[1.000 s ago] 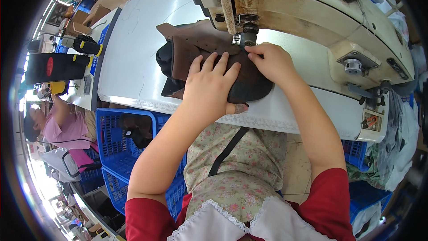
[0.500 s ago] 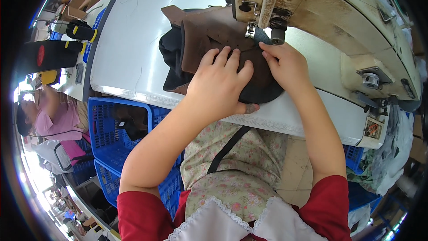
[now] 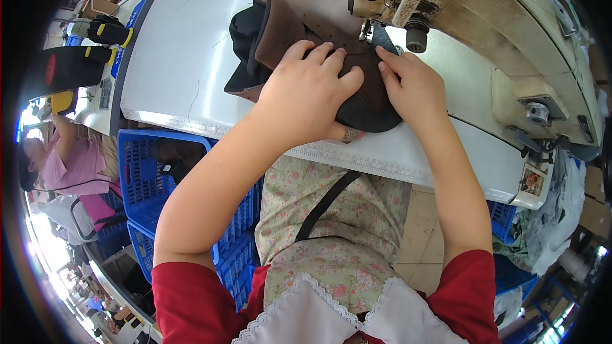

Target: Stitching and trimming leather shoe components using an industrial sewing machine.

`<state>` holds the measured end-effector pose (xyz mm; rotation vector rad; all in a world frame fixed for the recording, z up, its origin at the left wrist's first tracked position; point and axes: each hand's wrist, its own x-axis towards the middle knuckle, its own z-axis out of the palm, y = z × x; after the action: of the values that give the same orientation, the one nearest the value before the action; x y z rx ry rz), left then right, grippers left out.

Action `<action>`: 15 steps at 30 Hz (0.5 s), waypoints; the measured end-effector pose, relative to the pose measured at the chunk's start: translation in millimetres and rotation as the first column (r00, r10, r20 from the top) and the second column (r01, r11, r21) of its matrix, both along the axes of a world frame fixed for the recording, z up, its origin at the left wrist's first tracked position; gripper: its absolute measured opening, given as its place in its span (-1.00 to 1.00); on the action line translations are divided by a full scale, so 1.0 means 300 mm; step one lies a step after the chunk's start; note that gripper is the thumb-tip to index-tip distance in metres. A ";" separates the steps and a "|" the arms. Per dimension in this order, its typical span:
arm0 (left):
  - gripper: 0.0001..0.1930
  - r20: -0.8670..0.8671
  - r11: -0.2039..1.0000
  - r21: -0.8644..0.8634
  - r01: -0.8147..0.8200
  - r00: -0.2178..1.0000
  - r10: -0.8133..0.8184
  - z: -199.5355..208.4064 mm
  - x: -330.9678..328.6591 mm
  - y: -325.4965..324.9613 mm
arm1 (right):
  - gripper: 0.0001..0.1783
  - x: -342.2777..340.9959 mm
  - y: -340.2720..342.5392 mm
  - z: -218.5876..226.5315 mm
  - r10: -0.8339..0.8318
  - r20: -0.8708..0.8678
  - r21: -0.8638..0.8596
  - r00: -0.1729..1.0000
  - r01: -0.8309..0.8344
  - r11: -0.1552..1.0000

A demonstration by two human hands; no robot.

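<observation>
A brown leather boot upper (image 3: pixel 306 22) with a black lining and small eyelet holes lies on the white sewing machine table. Its edge sits at the metal presser foot (image 3: pixel 366 30) of the sewing machine. My left hand (image 3: pixel 309 92) rests over the upper with fingers spread flat, and a band of tape wraps its thumb. Close to the presser foot, my right hand (image 3: pixel 411 83) has thumb and index finger pinched together at the upper's edge, beside a small blue-grey piece (image 3: pixel 384 39). What lies beneath my palms is hidden.
The worn beige sewing machine (image 3: pixel 503 32) arches over the table (image 3: pixel 185 44) on the right. Blue plastic crates (image 3: pixel 140 197) stand at the lower left, one holding dark pieces. A person in pink (image 3: pixel 76 162) sits farther left. Clear plastic bags (image 3: pixel 558 210) hang at the right.
The whole view has shifted slightly, so the table and machine sit higher. The boot upper has turned a little under my hands, and both hands remain on it.
</observation>
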<state>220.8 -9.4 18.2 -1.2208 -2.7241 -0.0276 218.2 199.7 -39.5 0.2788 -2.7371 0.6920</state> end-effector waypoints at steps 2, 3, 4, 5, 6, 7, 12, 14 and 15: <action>-0.17 0.010 1.000 0.001 0.000 1.000 0.000 -0.001 -0.010 -0.008 | -0.73 0.010 -0.006 0.005 -0.036 0.032 0.075 0.999 0.033 0.997; -0.17 0.014 1.000 0.009 0.015 1.000 -0.015 -0.003 -0.017 -0.015 | -0.73 0.013 -0.009 0.005 -0.035 0.033 0.075 0.999 0.033 0.997; -0.16 0.018 0.999 0.016 0.030 0.999 -0.030 -0.004 -0.023 -0.023 | -0.73 0.014 -0.014 0.005 -0.035 0.025 0.101 0.999 0.032 0.994; -0.16 0.019 0.999 0.016 0.029 0.999 -0.029 -0.003 -0.028 -0.028 | -0.72 0.014 -0.019 0.005 -0.033 0.016 0.126 0.999 0.031 0.991; -0.16 0.026 0.999 0.014 0.036 0.999 -0.036 -0.002 -0.034 -0.029 | -0.72 0.015 -0.021 0.006 -0.038 0.018 0.130 0.999 0.035 0.991; -0.16 0.033 0.999 0.012 0.042 0.999 -0.043 -0.001 -0.041 -0.030 | -0.71 0.015 -0.023 0.008 -0.045 0.016 0.141 0.999 0.042 0.989; -0.16 0.026 0.997 0.025 0.079 0.997 -0.079 0.002 -0.078 -0.053 | -0.70 0.011 -0.034 0.007 -0.052 0.025 0.161 0.998 0.048 0.986; -0.16 0.027 0.994 0.044 0.096 0.995 -0.097 -0.002 -0.097 -0.057 | -0.69 0.009 -0.040 0.001 -0.062 0.012 0.171 0.998 0.059 0.983; -0.16 0.028 0.994 0.046 0.098 0.995 -0.099 -0.005 -0.109 -0.062 | -0.69 0.007 -0.041 -0.002 -0.064 0.013 0.173 0.998 0.060 0.983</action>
<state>188.2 -28.0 16.6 -1.3514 -2.6710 -0.1179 220.2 187.4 -40.1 0.2249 -2.8144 0.4436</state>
